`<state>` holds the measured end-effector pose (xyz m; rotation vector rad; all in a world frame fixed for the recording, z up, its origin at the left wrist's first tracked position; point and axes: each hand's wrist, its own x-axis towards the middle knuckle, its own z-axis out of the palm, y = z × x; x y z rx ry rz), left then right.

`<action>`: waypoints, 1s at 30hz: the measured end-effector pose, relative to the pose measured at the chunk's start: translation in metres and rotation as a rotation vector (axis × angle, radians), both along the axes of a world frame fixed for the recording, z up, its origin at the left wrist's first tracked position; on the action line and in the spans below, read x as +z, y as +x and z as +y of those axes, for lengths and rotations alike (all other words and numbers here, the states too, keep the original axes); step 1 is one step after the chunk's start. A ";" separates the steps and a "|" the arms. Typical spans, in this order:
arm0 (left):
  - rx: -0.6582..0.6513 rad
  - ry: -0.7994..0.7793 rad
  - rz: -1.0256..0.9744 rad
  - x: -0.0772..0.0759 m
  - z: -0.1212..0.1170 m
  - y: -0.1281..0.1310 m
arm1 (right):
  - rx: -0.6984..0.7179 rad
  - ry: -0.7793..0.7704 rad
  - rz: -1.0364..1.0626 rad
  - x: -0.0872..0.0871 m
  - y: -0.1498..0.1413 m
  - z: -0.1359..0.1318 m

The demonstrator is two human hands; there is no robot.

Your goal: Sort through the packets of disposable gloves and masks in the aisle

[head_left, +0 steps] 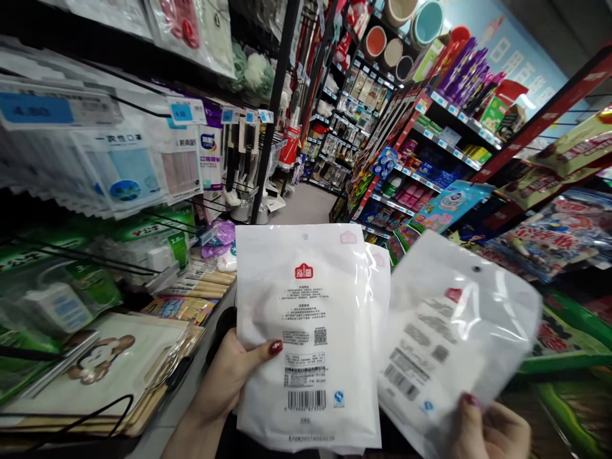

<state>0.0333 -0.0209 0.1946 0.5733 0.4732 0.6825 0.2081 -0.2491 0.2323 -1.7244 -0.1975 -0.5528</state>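
My left hand [234, 370] is closed on a white plastic packet [306, 331], thumb across its front. The packet's printed side faces me, with a red logo, small text, a QR code and a barcode. Behind its right edge shows part of another white packet [380, 280]. My right hand [482, 427] pinches the lower edge of a similar white packet [459, 319]. That one is tilted to the right and slightly blurred, with a hang hole near its top. Most fingers of the left hand are hidden behind the packet.
On the left, hooks carry face mask packs [124, 166], green-carded packs [71, 299] and a bag with a cartoon face [105, 357]. Snack bags [549, 223] hang at the right. Shelves [421, 172] line the aisle floor [318, 201] ahead.
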 end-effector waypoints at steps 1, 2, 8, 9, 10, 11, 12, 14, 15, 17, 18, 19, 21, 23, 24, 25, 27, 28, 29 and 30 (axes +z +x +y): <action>0.006 -0.003 0.003 0.001 -0.001 0.000 | 0.068 0.001 0.044 -0.003 -0.002 0.007; 0.015 -0.006 0.009 0.002 -0.001 0.000 | 0.159 0.001 0.101 -0.006 -0.004 0.013; 0.015 -0.020 -0.007 0.005 -0.004 0.004 | 0.443 -0.012 0.225 -0.016 -0.019 0.041; 0.001 -0.035 -0.027 0.004 -0.004 0.005 | 0.469 -0.011 0.223 -0.017 -0.021 0.045; -0.009 -0.052 -0.048 0.004 -0.005 0.006 | 0.499 -0.004 0.235 -0.016 -0.024 0.049; -0.011 -0.068 -0.068 0.004 -0.005 0.007 | 0.527 0.009 0.260 -0.016 -0.026 0.052; -0.014 -0.082 -0.085 0.004 -0.006 0.008 | 0.553 0.024 0.287 -0.015 -0.029 0.056; -0.017 -0.095 -0.105 0.004 -0.006 0.010 | 0.602 0.047 0.325 -0.012 -0.035 0.062; -0.021 -0.098 -0.107 0.004 -0.007 0.010 | 0.629 0.052 0.330 -0.010 -0.038 0.064; -0.034 -0.102 -0.102 0.006 -0.008 0.011 | 0.698 0.056 0.331 -0.007 -0.043 0.068; -0.045 -0.103 -0.098 0.007 -0.008 0.011 | 0.742 0.048 0.340 -0.005 -0.044 0.068; -0.057 -0.103 -0.094 0.007 -0.009 0.011 | 0.782 0.034 0.354 -0.004 -0.045 0.069; -0.077 -0.101 -0.089 0.009 -0.009 0.010 | 0.829 -0.004 0.393 -0.001 -0.044 0.068; -0.075 -0.096 -0.083 0.010 -0.010 0.010 | 0.827 -0.037 0.415 0.000 -0.040 0.067; -0.072 -0.093 -0.080 0.010 -0.010 0.010 | 0.830 -0.039 0.417 0.001 -0.038 0.067; -0.071 -0.090 -0.079 0.010 -0.011 0.010 | 0.844 -0.032 0.417 0.001 -0.034 0.066; -0.071 -0.077 -0.070 0.010 -0.010 0.010 | 0.909 -0.033 0.414 0.000 -0.028 0.065; -0.069 -0.068 -0.063 0.010 -0.010 0.011 | 0.943 -0.047 0.422 -0.001 -0.026 0.065; -0.066 -0.062 -0.049 0.010 -0.009 0.011 | 0.967 -0.076 0.437 -0.001 -0.025 0.064; -0.063 -0.057 -0.033 0.010 -0.008 0.011 | 0.977 -0.111 0.451 -0.002 -0.024 0.063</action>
